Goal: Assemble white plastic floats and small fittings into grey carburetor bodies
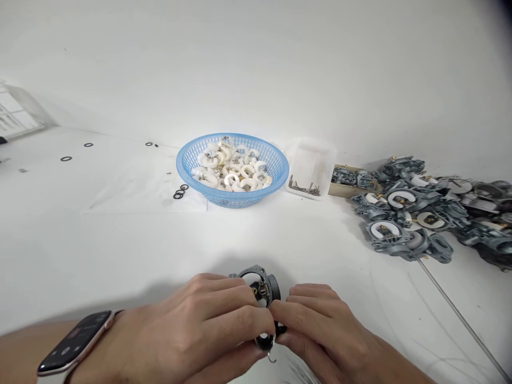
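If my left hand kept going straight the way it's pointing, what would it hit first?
The left hand points right, toward the right hand. It is already on the carburetor both hold, so it would probably press into the right hand's fingers first.

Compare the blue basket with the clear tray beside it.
The blue basket is round with perforated walls; the clear tray is rectangular with smooth, see-through walls. The basket is heaped with white ring-shaped parts; the tray holds only a small cluster of thin metal pins at its near edge. Both are open-topped plastic containers standing on the white table, untouched by either hand.
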Action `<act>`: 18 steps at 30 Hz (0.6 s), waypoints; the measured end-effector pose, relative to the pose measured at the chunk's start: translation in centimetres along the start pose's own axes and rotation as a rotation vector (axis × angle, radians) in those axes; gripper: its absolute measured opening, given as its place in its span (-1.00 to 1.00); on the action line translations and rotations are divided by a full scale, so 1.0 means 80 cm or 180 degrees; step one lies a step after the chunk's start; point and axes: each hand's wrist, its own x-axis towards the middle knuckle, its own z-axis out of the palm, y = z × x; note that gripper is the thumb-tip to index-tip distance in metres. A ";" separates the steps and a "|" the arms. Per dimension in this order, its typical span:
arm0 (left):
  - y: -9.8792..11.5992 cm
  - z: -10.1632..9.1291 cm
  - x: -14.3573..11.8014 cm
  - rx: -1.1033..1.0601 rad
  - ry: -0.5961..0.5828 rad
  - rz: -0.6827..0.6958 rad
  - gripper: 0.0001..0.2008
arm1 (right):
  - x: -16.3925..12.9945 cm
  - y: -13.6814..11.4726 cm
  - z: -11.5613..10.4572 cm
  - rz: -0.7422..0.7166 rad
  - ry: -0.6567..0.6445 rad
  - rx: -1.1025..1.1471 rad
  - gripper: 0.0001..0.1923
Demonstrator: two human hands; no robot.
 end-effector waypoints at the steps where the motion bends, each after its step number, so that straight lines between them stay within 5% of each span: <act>1: 0.000 0.000 0.000 -0.0161 -0.0007 -0.0015 -0.85 | 0.000 0.000 0.000 0.0010 -0.0012 0.0044 -0.75; 18: 0.000 0.001 0.003 -0.0333 -0.0124 0.0012 -0.85 | 0.006 -0.005 0.000 -0.0022 0.0213 0.0112 -0.74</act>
